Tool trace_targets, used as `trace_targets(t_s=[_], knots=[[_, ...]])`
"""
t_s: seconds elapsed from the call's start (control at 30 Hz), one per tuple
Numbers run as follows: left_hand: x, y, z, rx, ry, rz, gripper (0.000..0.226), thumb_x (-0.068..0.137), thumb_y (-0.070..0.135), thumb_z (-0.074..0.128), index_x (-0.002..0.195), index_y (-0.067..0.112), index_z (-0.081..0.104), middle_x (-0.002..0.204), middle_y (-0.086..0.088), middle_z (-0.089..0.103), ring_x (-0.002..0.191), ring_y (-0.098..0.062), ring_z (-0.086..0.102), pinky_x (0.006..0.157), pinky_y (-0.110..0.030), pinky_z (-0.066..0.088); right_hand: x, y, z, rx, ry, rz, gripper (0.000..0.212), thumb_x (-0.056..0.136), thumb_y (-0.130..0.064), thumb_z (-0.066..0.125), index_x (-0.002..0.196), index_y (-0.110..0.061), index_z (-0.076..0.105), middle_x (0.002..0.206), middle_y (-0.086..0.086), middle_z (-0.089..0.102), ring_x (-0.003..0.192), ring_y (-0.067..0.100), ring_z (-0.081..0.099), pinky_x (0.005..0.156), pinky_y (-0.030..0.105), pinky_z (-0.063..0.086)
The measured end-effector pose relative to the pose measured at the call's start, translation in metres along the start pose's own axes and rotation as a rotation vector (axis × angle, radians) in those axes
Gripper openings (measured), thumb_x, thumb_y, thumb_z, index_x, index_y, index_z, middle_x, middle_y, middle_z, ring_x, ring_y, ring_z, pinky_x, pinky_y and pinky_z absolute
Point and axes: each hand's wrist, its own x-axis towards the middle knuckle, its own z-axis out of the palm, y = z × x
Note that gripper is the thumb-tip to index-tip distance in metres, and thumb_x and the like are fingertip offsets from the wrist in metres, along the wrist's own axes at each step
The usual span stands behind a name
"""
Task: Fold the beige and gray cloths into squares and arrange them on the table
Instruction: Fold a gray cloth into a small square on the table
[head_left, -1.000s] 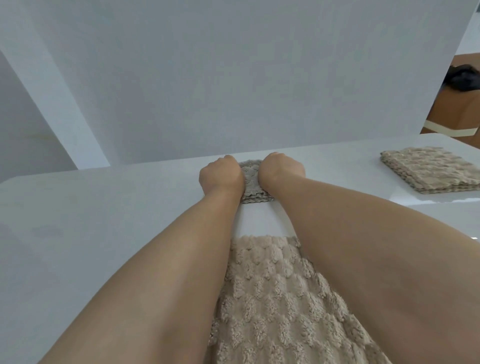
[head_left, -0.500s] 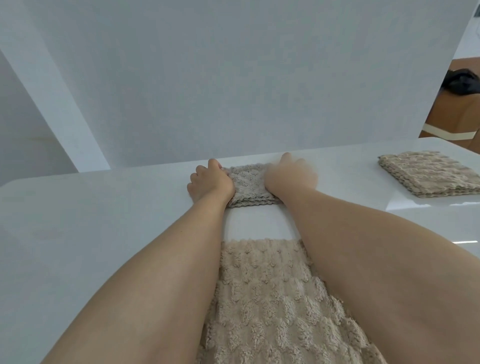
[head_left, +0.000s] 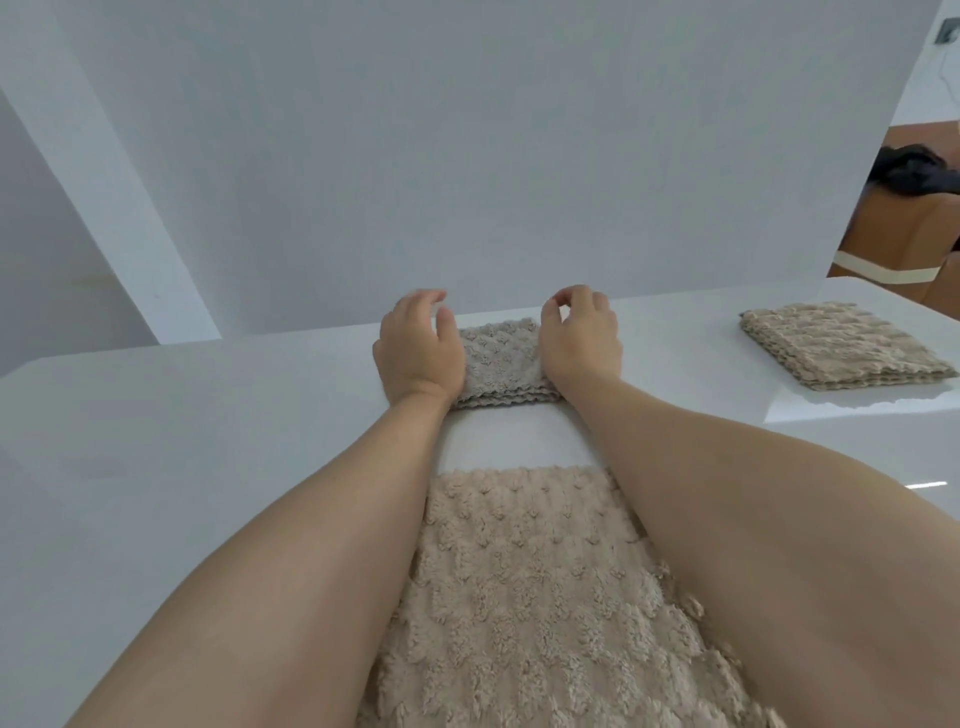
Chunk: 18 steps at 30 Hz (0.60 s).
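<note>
Three cloths lie on the table (head_left: 208, 441): a folded gray cloth (head_left: 501, 358) between left hand (head_left: 415, 348) and right hand (head_left: 582, 338), both loosely curled, holding nothing; a folded beige cloth (head_left: 841, 343) far right; a flat beige cloth (head_left: 535, 597) nearest.

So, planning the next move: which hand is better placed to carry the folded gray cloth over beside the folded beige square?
Probably the right hand: it flanks the gray cloth on the side facing the beige square; the left hand would reach across.
</note>
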Motion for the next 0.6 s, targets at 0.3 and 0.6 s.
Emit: trace_targets(t_s=[0.3, 0.6], knots=[[-0.003, -0.003, 0.016, 0.388, -0.575, 0.209, 0.050, 0.108, 0.032, 0.022, 0.153, 0.021, 0.042, 0.160, 0.003, 0.039, 0.149, -0.016, 0.030, 0.124, -0.043, 0.016, -0.006, -0.002, 0.017, -0.488, -0.389, -0.393, 0.047, 0.104, -0.027, 0.027, 0.145, -0.027, 0.050, 0.148, -0.006, 0.052, 0.143, 0.017, 0.036, 0.117, 0.042, 0.025], [0.006, -0.012, 0.004, 0.492, -0.821, 0.193, 0.059, 0.108, 0.047, 0.013, 0.162, 0.024, 0.012, 0.170, 0.006, 0.009, 0.156, -0.021, 0.008, 0.123, -0.054, 0.009, 0.013, 0.006, 0.004, -0.605, -0.682, -0.322, 0.063, 0.107, -0.048, 0.010, 0.163, -0.020, 0.005, 0.170, -0.006, 0.003, 0.156, 0.011, 0.000, 0.126, 0.044, 0.003]])
